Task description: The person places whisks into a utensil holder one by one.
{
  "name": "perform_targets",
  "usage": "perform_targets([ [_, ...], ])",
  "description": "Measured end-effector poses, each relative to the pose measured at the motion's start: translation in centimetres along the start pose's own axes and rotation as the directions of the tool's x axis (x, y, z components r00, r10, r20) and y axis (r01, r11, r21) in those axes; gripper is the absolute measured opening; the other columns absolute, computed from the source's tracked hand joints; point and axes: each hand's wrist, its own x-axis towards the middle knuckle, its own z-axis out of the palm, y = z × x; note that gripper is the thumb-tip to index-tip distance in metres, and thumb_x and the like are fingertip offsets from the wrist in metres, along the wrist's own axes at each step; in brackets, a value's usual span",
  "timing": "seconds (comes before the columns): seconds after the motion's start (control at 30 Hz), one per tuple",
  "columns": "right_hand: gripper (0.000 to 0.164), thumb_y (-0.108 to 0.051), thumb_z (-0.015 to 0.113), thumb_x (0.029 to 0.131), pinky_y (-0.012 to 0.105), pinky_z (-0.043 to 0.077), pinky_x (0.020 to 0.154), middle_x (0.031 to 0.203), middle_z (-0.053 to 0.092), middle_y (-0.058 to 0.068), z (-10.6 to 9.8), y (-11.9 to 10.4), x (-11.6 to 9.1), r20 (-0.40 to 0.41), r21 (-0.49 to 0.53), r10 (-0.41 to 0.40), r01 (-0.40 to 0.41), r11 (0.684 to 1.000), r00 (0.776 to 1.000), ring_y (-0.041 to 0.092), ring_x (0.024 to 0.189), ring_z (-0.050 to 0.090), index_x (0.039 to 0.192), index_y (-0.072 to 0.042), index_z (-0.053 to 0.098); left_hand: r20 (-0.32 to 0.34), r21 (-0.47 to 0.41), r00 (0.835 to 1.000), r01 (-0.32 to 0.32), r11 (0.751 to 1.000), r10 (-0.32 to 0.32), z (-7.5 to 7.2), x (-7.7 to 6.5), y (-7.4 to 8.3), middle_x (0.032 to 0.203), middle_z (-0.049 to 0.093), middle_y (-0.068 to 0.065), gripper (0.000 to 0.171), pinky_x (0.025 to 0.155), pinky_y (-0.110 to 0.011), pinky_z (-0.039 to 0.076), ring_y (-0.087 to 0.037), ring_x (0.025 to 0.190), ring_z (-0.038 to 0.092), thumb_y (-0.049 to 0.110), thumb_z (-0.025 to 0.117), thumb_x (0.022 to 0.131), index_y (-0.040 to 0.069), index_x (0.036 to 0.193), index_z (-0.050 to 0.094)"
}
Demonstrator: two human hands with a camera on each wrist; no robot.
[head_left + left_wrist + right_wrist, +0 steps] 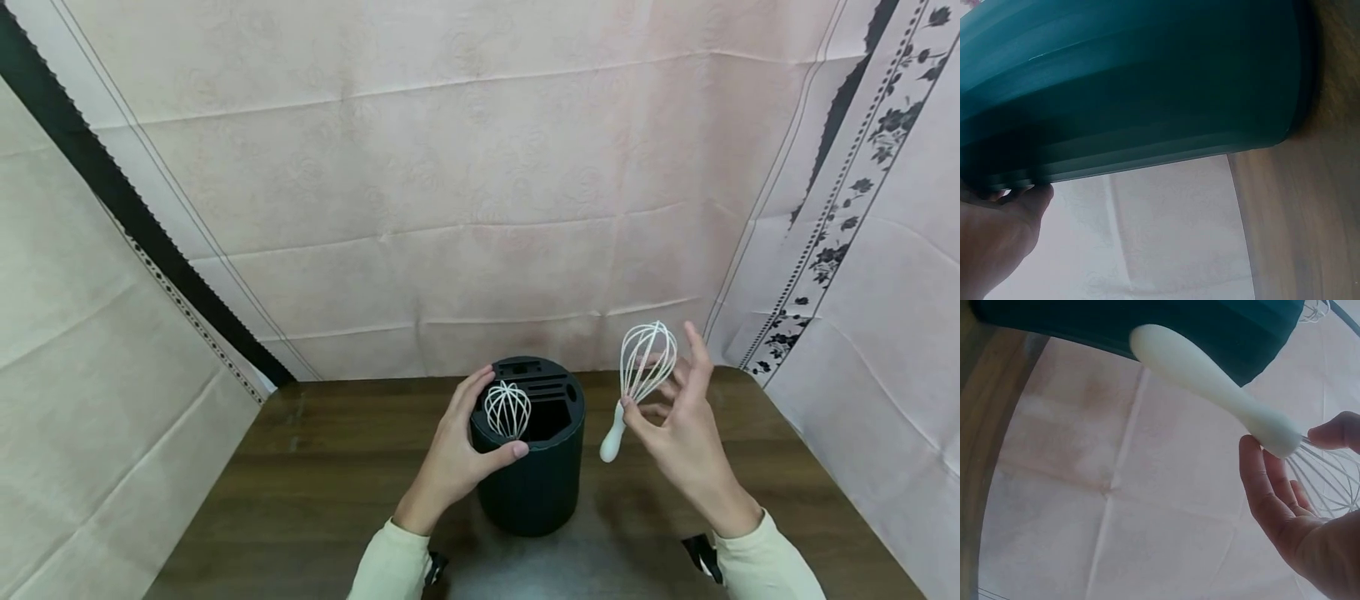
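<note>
A dark green utensil holder (pixel 531 492) with a slotted black top stands upright on the table. My left hand (pixel 459 454) grips its left side near the rim, thumb in front and fingers toward the back; its wall (pixel 1147 81) fills much of the left wrist view. One whisk (pixel 507 410) stands in the holder with its white wire head above the top. To the right of the holder, my right hand (pixel 686 429) pinches a second whisk where wires meet handle. That whisk's pale handle (pixel 1191 369) points down, its wire head up.
The brown wooden table (pixel 337 483) reaches back to a pale cloth backdrop (pixel 450 208). More cloth hangs at both sides, with a dark strip (pixel 135 200) at left and a floral border (pixel 847 212) at right.
</note>
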Motion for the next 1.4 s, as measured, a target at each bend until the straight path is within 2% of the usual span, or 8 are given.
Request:
perform_targets([
  [0.17, 0.109, 0.017, 0.069, 0.089, 0.013, 0.056, 0.076, 0.137, 0.052, 0.029, 0.0, -0.3, -0.1, 0.049, -0.005, 0.041, -0.041, 0.999, 0.998, -0.005, 0.104, 0.063, 0.168, -0.019, 0.003, -0.004, -0.006, 1.000, 0.002, 1.000, -0.002, -0.1, 0.0, 0.2, 0.167, 0.028, 0.020, 0.095, 0.121, -0.062, 0.032, -0.016, 0.153, 0.034, 0.044, 0.088, 0.085, 0.031, 0.163, 0.037],
  [0.3, 0.095, 0.007, 0.071, 0.096, 0.014, 0.056, 0.075, 0.130, 0.056, 0.021, 0.0, -0.3, -0.4, 0.076, -0.028, 0.056, -0.054, 0.998, 0.996, -0.002, 0.105, 0.064, 0.167, -0.018, 0.015, 0.000, -0.008, 1.000, 0.002, 1.000, -0.002, -0.1, 0.0, 0.2, 0.168, 0.028, 0.020, 0.095, 0.122, -0.062, 0.032, -0.016, 0.153, 0.033, 0.041, 0.088, 0.085, 0.031, 0.164, 0.037],
  [0.47, 0.086, -0.001, 0.073, 0.098, 0.014, 0.057, 0.078, 0.124, 0.058, 0.017, -0.1, -0.2, -0.8, 0.071, -0.047, 0.077, -0.074, 0.996, 0.995, 0.001, 0.105, 0.066, 0.166, -0.019, 0.022, 0.000, -0.010, 1.000, 0.003, 1.000, -0.003, 0.0, -0.2, 0.0, 0.168, 0.028, 0.020, 0.095, 0.121, -0.062, 0.032, -0.016, 0.153, 0.033, 0.039, 0.089, 0.085, 0.031, 0.164, 0.037],
  [0.8, 0.075, -0.010, 0.071, 0.102, 0.013, 0.056, 0.080, 0.134, 0.060, 0.021, -0.8, -0.9, 0.1, 0.116, -0.052, 0.083, -0.077, 0.996, 0.990, 0.000, 0.098, 0.070, 0.164, -0.019, 0.030, -0.006, -0.007, 1.000, -0.005, 1.000, 0.005, 0.0, -0.2, 0.0, 0.169, 0.029, 0.017, 0.094, 0.121, -0.063, 0.032, -0.017, 0.153, 0.034, 0.044, 0.088, 0.085, 0.030, 0.163, 0.037],
  [1.0, 0.077, -0.016, 0.073, 0.102, 0.020, 0.059, 0.080, 0.139, 0.058, 0.017, -1.9, -2.4, 0.8, 0.186, -0.063, 0.124, -0.114, 0.991, 0.975, 0.030, 0.113, 0.072, 0.165, -0.031, 0.031, -0.007, -0.007, 1.000, -0.001, 1.000, 0.001, 0.1, -0.1, -0.1, 0.168, 0.029, 0.019, 0.094, 0.121, -0.062, 0.032, -0.016, 0.152, 0.035, 0.047, 0.087, 0.085, 0.031, 0.163, 0.038],
  [1.03, 0.077, -0.016, 0.074, 0.101, 0.020, 0.059, 0.080, 0.139, 0.059, 0.016, -2.1, -2.6, 1.0, 0.193, -0.057, 0.126, -0.117, 0.991, 0.973, 0.029, 0.114, 0.072, 0.165, -0.030, 0.032, -0.007, -0.009, 1.000, -0.003, 1.000, 0.003, 0.1, -0.1, -0.1, 0.168, 0.029, 0.019, 0.094, 0.121, -0.062, 0.033, -0.016, 0.152, 0.035, 0.046, 0.087, 0.085, 0.031, 0.163, 0.038],
  [1.23, 0.077, -0.009, 0.078, 0.096, 0.016, 0.057, 0.077, 0.136, 0.064, 0.016, -2.8, -3.5, 1.4, 0.164, -0.036, 0.097, -0.093, 0.995, 0.982, -0.007, 0.106, 0.066, 0.162, -0.025, 0.041, -0.006, -0.019, 1.000, -0.003, 1.000, 0.002, 0.1, -0.2, -0.1, 0.167, 0.029, 0.020, 0.094, 0.121, -0.061, 0.032, -0.016, 0.152, 0.035, 0.046, 0.088, 0.084, 0.030, 0.163, 0.038],
  [1.4, 0.081, -0.002, 0.081, 0.092, 0.016, 0.056, 0.078, 0.134, 0.067, 0.009, -3.1, -4.3, 1.9, 0.102, -0.017, 0.050, -0.048, 0.999, 0.994, -0.005, 0.107, 0.068, 0.160, -0.025, 0.044, -0.004, -0.026, 1.000, 0.002, 1.000, -0.002, 0.1, -0.2, -0.1, 0.167, 0.029, 0.021, 0.094, 0.121, -0.061, 0.032, -0.016, 0.152, 0.034, 0.046, 0.088, 0.085, 0.031, 0.163, 0.038],
])
